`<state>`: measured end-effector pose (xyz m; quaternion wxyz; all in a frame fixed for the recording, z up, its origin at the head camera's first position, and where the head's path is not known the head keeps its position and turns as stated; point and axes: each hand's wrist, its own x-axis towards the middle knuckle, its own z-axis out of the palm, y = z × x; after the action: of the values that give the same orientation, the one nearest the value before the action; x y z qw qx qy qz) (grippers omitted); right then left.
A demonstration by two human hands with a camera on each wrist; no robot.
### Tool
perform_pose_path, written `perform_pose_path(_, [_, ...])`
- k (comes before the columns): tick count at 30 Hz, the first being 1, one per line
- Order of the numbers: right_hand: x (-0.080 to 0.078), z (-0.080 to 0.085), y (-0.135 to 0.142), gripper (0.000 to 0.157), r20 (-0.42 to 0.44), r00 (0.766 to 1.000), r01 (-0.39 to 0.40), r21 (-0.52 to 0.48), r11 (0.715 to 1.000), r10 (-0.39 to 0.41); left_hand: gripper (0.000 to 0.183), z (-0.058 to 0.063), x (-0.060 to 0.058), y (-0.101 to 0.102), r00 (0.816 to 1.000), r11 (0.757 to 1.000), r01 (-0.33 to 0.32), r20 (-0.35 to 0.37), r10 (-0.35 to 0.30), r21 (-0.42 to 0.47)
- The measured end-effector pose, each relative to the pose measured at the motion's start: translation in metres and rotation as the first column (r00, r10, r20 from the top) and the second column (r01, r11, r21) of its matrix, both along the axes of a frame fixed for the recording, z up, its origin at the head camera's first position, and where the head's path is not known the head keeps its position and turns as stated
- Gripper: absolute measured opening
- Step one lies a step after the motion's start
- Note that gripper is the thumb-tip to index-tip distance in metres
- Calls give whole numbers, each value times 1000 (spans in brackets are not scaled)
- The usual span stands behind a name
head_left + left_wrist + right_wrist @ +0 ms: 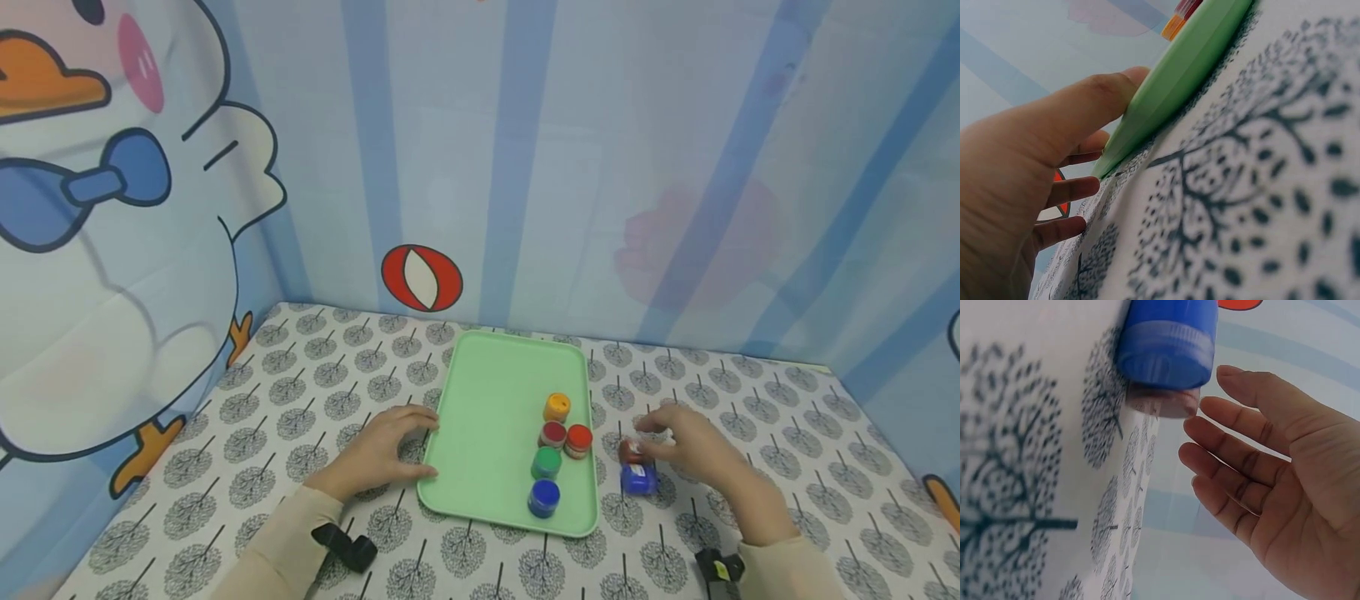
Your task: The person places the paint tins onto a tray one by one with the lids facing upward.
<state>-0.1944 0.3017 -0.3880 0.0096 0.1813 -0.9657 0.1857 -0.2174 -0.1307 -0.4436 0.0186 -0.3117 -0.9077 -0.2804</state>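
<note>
Brown-red jar (pixel 627 452), partly hidden, on the patterned worktop (pixel 465 575) at three o'clock from the green tray (pixel 480 392); a blue jar (pixel 639 480) lies just beside it, at its six o'clock. Right hand (pixel 693 443): thumb and fingers parted, close beside the brown-red jar; whether they touch cannot be told. Left hand (pixel 382 452): spread, thumb on the tray's rim between eight and nine o'clock. Five upright jars, a green one (pixel 546 463) among them, span two to five o'clock. Sound grasping would likely oppose thumb and fingertips evenly, without nudging the blue neighbour.
</note>
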Motion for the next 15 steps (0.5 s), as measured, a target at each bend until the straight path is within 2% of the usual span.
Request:
perform_pose_path(7, [3,-3,6,32,59,998,21,-19,1000,-20,62,0,0,0,1000,1000,0,-3,0,5])
perform_pose_path(15, [3,-6,7,33,67,998,2,-8,1000,-2,62,0,1,0,1000,1000,-2,1,2,13])
